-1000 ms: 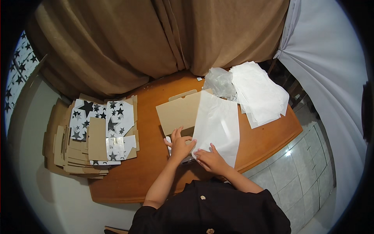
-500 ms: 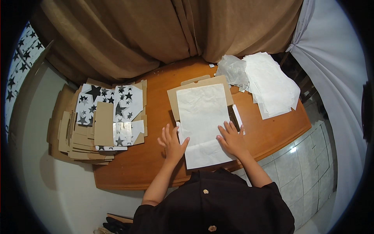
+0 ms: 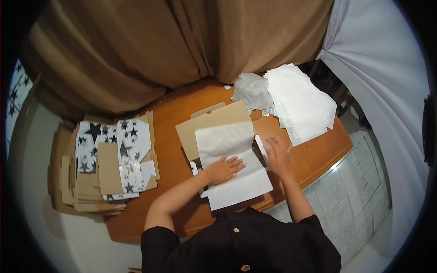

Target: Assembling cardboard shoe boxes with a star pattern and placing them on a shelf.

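Note:
In front of me stands an open cardboard box (image 3: 185, 134), its brown lid laid back on the far side. A white sheet of paper (image 3: 239, 193) lies across it, sunk in the middle and overhanging the near edge. My left hand (image 3: 224, 170) rests on the paper's middle, palm down with fingers stretched toward the right. At the box's right side, next to a raised white flap (image 3: 261, 148), is my right hand (image 3: 277, 155), fingers apart and pointing away from me. Another white flap (image 3: 194, 169) stands at the box's left side.
On the left of the wooden table (image 3: 170, 123) is a stack of flattened cardboard boxes (image 3: 109, 169), some printed with black stars. A pile of white paper sheets (image 3: 302, 102) lies at the far right beside a crumpled clear plastic bag (image 3: 251, 92). Brown curtains (image 3: 182, 36) hang behind.
My left hand has moved from the paper's left edge onto its middle, and the paper has sunk into the box. My right hand has left the paper for the right flap. The view has shifted.

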`<move>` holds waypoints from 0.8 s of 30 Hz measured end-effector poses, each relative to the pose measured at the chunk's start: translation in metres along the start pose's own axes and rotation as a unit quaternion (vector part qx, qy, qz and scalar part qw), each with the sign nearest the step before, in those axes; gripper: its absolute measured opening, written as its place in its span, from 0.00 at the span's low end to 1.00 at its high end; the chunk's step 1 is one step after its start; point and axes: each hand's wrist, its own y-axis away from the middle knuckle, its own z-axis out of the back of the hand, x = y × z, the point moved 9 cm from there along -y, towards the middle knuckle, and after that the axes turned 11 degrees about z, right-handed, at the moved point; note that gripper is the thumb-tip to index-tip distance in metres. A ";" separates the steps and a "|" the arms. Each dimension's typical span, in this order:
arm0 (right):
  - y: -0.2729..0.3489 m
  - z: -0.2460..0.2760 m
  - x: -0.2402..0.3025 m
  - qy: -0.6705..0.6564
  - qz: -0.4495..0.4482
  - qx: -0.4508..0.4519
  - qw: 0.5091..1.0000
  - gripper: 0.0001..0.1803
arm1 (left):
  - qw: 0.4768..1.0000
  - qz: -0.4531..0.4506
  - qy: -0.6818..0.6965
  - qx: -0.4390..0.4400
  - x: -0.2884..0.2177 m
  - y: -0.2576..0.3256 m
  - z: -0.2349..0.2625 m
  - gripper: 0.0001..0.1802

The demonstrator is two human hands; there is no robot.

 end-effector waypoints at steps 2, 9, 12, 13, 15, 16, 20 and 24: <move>-0.015 -0.002 -0.024 -0.007 -0.019 -0.002 1.000 0.18 | 0.999 -0.004 0.043 0.020 0.009 -0.006 -0.021 0.27; -0.084 -0.072 -0.079 -0.009 -0.005 0.076 0.997 0.16 | 0.994 0.003 -0.009 0.107 0.015 -0.020 -0.054 0.27; -0.117 -0.110 -0.066 0.105 0.113 0.134 0.979 0.19 | 0.996 -0.007 0.028 0.087 0.014 -0.018 -0.050 0.28; -0.123 -0.122 -0.075 0.102 0.113 0.140 0.978 0.19 | 0.995 -0.004 0.034 0.089 0.015 -0.018 -0.047 0.28; -0.134 -0.147 -0.084 0.182 0.146 0.146 0.961 0.22 | 0.993 -0.025 0.108 0.033 0.012 -0.017 -0.025 0.25; -0.140 -0.153 -0.079 0.243 0.113 0.233 0.935 0.24 | 0.992 -0.014 0.117 0.034 0.015 -0.013 -0.021 0.25; -0.138 -0.163 -0.091 0.275 0.140 0.193 0.931 0.20 | 0.928 0.075 0.356 0.084 0.028 0.000 0.002 0.20; -0.120 -0.146 -0.091 0.258 0.176 0.083 0.946 0.13 | 0.905 0.097 0.385 0.149 0.013 0.034 0.023 0.22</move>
